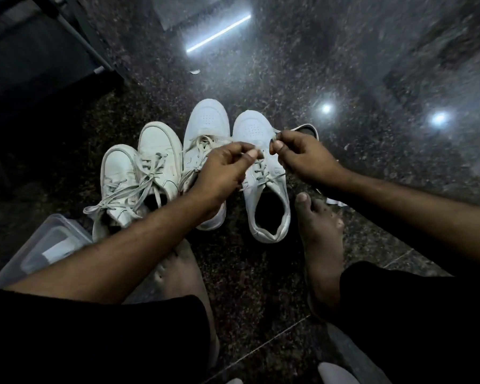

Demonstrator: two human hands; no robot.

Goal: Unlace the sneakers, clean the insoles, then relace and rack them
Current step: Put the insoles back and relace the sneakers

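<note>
A dark speckled polished stone floor [288,65] fills the scene, with thin tile seams near the bottom. It reflects a long strip light [218,33] far off and two round lights [438,119] at right. Dark furniture [39,51] stands far left

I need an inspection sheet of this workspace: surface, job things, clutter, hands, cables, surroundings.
Surface: dark speckled polished stone floor, reflecting lights.
Job's things: four white lace-up sneakers in a row; rightmost white sneaker partly laced, its white lace being worked.
Clutter: clear plastic box at lower left; dark flat insole-like piece behind the right hand, unclear.
Hands: left hand and right hand each pinch the lace above the rightmost sneaker.
Cables: nothing seen.
Surroundings: dark furniture at upper left; bare feet on floor.
</note>
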